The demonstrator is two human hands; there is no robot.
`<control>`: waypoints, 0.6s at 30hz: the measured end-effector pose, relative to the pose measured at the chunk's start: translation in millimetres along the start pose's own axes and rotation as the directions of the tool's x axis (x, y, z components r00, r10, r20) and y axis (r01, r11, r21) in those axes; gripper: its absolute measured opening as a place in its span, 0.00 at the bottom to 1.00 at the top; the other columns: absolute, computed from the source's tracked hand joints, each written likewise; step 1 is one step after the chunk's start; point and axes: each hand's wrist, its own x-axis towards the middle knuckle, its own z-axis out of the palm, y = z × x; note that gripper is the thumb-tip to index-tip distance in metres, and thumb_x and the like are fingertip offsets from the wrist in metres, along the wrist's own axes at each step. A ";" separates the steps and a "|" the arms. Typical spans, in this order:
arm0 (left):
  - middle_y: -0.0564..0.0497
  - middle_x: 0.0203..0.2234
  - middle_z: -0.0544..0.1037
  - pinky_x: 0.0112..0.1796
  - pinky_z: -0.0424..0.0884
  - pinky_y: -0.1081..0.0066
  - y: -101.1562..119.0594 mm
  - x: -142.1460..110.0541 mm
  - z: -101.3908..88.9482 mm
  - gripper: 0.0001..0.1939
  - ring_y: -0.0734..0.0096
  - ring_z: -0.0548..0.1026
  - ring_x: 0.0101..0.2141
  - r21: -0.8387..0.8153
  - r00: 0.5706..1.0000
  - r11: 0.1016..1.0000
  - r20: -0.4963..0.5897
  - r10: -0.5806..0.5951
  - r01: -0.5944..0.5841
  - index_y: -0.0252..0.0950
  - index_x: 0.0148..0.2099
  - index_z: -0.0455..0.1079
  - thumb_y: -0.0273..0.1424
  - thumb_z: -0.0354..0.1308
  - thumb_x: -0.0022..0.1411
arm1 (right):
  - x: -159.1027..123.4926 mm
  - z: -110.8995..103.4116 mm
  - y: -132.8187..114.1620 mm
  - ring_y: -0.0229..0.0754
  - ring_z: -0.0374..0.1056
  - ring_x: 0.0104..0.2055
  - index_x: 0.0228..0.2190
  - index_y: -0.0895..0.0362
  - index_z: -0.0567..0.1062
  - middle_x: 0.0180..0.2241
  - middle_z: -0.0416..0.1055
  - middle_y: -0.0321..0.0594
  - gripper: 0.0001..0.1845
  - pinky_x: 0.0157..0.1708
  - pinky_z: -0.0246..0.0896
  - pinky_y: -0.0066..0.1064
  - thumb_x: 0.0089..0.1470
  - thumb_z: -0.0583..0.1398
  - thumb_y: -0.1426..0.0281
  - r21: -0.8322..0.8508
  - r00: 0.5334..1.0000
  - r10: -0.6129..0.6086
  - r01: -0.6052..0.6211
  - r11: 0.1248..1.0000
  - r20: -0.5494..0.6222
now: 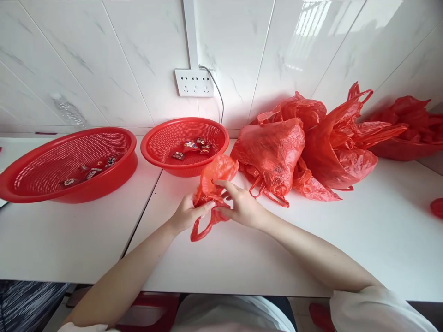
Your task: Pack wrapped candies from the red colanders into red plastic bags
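My left hand (185, 216) and right hand (245, 205) are pinching the red plastic bag (208, 184) from either side; its long axis is running from beside the smaller basket (176, 171) toward the near edge of the worktop (242, 265), neither hand being closer.

I had my left grip (187, 214) and right grip (244, 205) together over the surface (221, 263), a bag (208, 182) between them. Just beyond the grip, slightly left, stood the near basket (176, 170), small packets (189, 146) lying in it; behind that, a socket panel (194, 83) sat on the wall (235, 55). Further left of the grip I had the far basket (104, 189), more packets (92, 173) inside. A bag pile (321, 147) lay right of the grip and beyond it, with other bags (401, 117) at the far right.
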 end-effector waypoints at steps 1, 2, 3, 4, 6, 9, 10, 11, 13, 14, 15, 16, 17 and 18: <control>0.55 0.21 0.69 0.23 0.63 0.75 -1.9 1.4 -3.0 0.12 0.78 0.64 0.20 0.044 0.999 0.999 -0.046 -0.019 0.021 0.34 0.41 0.73 0.35 0.65 0.56 | 0.8 -0.4 4.4 0.42 0.73 0.41 0.55 0.55 0.65 0.47 0.74 0.44 0.26 0.43 0.70 0.36 0.54 0.59 0.73 0.023 1.000 0.023 -0.023 0.999 -0.001; 0.56 0.19 0.67 0.21 0.60 0.75 -3.3 3.2 -6.8 0.11 0.78 0.63 0.19 0.093 0.995 0.995 -0.097 -0.035 0.044 0.33 0.37 0.73 0.35 0.65 0.56 | 1.7 -4.4 8.3 0.40 0.74 0.38 0.50 0.55 0.69 0.43 0.75 0.42 0.21 0.41 0.70 0.34 0.53 0.57 0.76 0.047 0.999 0.042 -0.042 0.998 -0.001; 0.56 0.18 0.66 0.20 0.58 0.75 -3.9 5.4 -11.6 0.11 0.79 0.62 0.19 0.143 0.989 0.988 -0.143 -0.042 0.063 0.32 0.34 0.73 0.35 0.65 0.55 | 2.5 -11.7 11.1 0.39 0.74 0.38 0.45 0.56 0.72 0.40 0.76 0.40 0.17 0.41 0.70 0.33 0.52 0.55 0.78 0.071 0.998 0.056 -0.055 0.996 -0.007; 0.56 0.17 0.65 0.21 0.57 0.75 -3.7 7.9 -17.3 0.11 0.78 0.62 0.19 0.190 0.983 0.979 -0.180 -0.039 0.073 0.32 0.31 0.72 0.36 0.65 0.54 | 2.9 -22.2 12.7 0.40 0.74 0.38 0.41 0.57 0.73 0.38 0.76 0.40 0.15 0.41 0.69 0.32 0.51 0.54 0.79 0.096 0.997 0.073 -0.071 0.993 -0.019; 0.55 0.20 0.68 0.24 0.60 0.74 -0.5 12.6 -30.6 0.11 0.75 0.65 0.23 0.284 0.975 0.955 -0.220 -0.019 0.083 0.32 0.29 0.72 0.35 0.63 0.54 | 1.7 -49.5 12.4 0.39 0.73 0.37 0.39 0.56 0.73 0.38 0.76 0.39 0.15 0.38 0.69 0.31 0.50 0.54 0.79 0.146 0.990 0.138 -0.132 0.981 -0.030; 0.55 0.21 0.68 0.27 0.60 0.73 8.3 16.3 -49.3 0.09 0.74 0.66 0.25 0.466 0.958 0.875 -0.286 0.005 0.134 0.33 0.26 0.69 0.33 0.60 0.53 | -4.6 -91.8 6.5 0.39 0.73 0.35 0.40 0.54 0.72 0.38 0.76 0.37 0.17 0.35 0.70 0.30 0.49 0.54 0.78 0.095 0.960 0.279 -0.278 0.956 0.004; 0.56 0.20 0.66 0.26 0.59 0.74 11.6 16.0 -53.3 0.08 0.74 0.65 0.24 0.528 0.953 0.833 -0.302 0.003 0.164 0.34 0.25 0.67 0.32 0.59 0.52 | -6.7 -102.7 4.5 0.40 0.73 0.35 0.40 0.53 0.73 0.38 0.76 0.37 0.16 0.36 0.69 0.31 0.48 0.54 0.77 0.037 0.948 0.317 -0.317 0.948 0.006; 0.57 0.19 0.65 0.25 0.59 0.74 14.9 14.8 -55.4 0.08 0.74 0.65 0.24 0.587 0.955 0.789 -0.297 0.002 0.181 0.35 0.25 0.65 0.31 0.59 0.51 | -8.4 -111.2 3.0 0.41 0.73 0.37 0.39 0.53 0.73 0.38 0.76 0.37 0.16 0.37 0.69 0.31 0.48 0.55 0.76 -0.031 0.937 0.348 -0.348 0.937 -0.004; 0.56 0.24 0.70 0.27 0.63 0.74 21.9 10.5 -53.1 0.05 0.72 0.68 0.27 0.682 0.969 0.718 -0.244 0.049 0.136 0.36 0.30 0.67 0.29 0.60 0.50 | -9.6 -120.7 2.0 0.42 0.72 0.37 0.37 0.52 0.74 0.37 0.77 0.37 0.14 0.37 0.69 0.32 0.48 0.56 0.75 -0.155 0.921 0.388 -0.389 0.908 -0.041; 0.53 0.30 0.73 0.30 0.66 0.73 25.7 7.8 -48.7 0.10 0.69 0.71 0.32 0.721 0.975 0.689 -0.200 0.101 0.077 0.37 0.37 0.68 0.29 0.61 0.49 | -9.2 -122.3 2.3 0.42 0.72 0.37 0.37 0.52 0.74 0.37 0.77 0.37 0.13 0.37 0.69 0.32 0.48 0.56 0.74 -0.195 0.918 0.394 -0.396 0.897 -0.051; 0.50 0.39 0.75 0.36 0.69 0.70 29.6 5.0 -42.5 0.18 0.65 0.73 0.39 0.755 0.975 0.656 -0.148 0.164 0.004 0.38 0.45 0.68 0.30 0.63 0.49 | -8.6 -122.3 2.6 0.42 0.72 0.37 0.36 0.52 0.74 0.37 0.77 0.36 0.13 0.37 0.69 0.32 0.48 0.56 0.74 -0.214 0.920 0.390 -0.390 0.896 -0.046; 0.47 0.47 0.73 0.42 0.70 0.67 33.5 2.5 -34.9 0.25 0.61 0.72 0.46 0.783 0.969 0.618 -0.094 0.230 -0.070 0.39 0.52 0.66 0.31 0.64 0.50 | -8.1 -121.4 2.4 0.42 0.72 0.37 0.37 0.52 0.74 0.37 0.77 0.36 0.12 0.37 0.69 0.32 0.49 0.56 0.74 -0.213 0.926 0.375 -0.372 0.903 -0.028; 0.46 0.53 0.70 0.48 0.68 0.64 37.3 0.5 -26.5 0.28 0.59 0.70 0.51 0.804 0.960 0.580 -0.043 0.278 -0.132 0.40 0.55 0.65 0.32 0.64 0.51 | -8.0 -119.7 1.0 0.42 0.73 0.38 0.37 0.51 0.74 0.38 0.76 0.36 0.12 0.38 0.69 0.33 0.51 0.56 0.73 -0.200 0.936 0.352 -0.346 0.917 -0.006; 0.46 0.54 0.70 0.50 0.67 0.63 40.7 -0.8 -18.1 0.24 0.58 0.69 0.52 0.815 0.955 0.553 0.003 0.298 -0.175 0.41 0.55 0.67 0.34 0.63 0.54 | -8.9 -117.5 -2.2 0.43 0.73 0.39 0.39 0.51 0.74 0.39 0.76 0.36 0.12 0.39 0.70 0.34 0.52 0.56 0.71 -0.190 0.947 0.322 -0.315 0.930 0.008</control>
